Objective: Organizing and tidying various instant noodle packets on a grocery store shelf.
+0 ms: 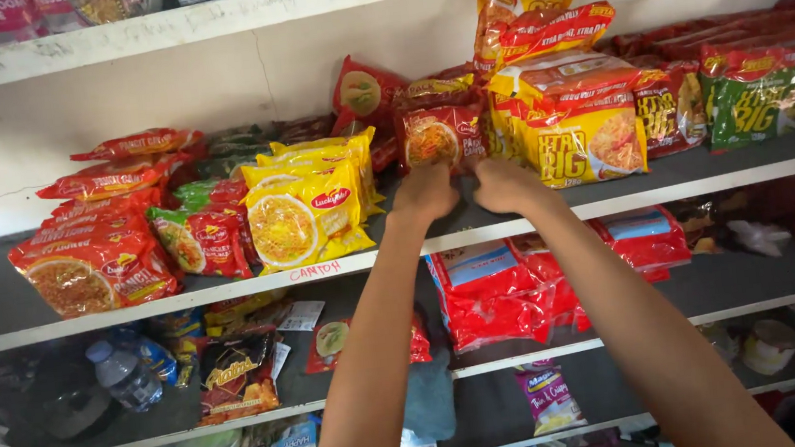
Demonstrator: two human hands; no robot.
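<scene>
Both my arms reach up to a shelf (229, 290) of packaged noodles. My left hand (426, 192) and my right hand (503, 184) sit side by side, each gripping the lower edge of a red noodle packet (439, 134) that stands upright at the shelf's middle. To the left of it lie yellow noodle packets (304, 213). To its right is a stack of large yellow and red noodle packs (583, 128). The fingertips are hidden behind the packet.
Red noodle packets (95, 262) fill the left of the shelf, green and red packs (754, 92) the right. On the shelf below lie red bags (492, 292), a dark snack bag (237, 375) and a water bottle (123, 374). A white wall backs the shelf.
</scene>
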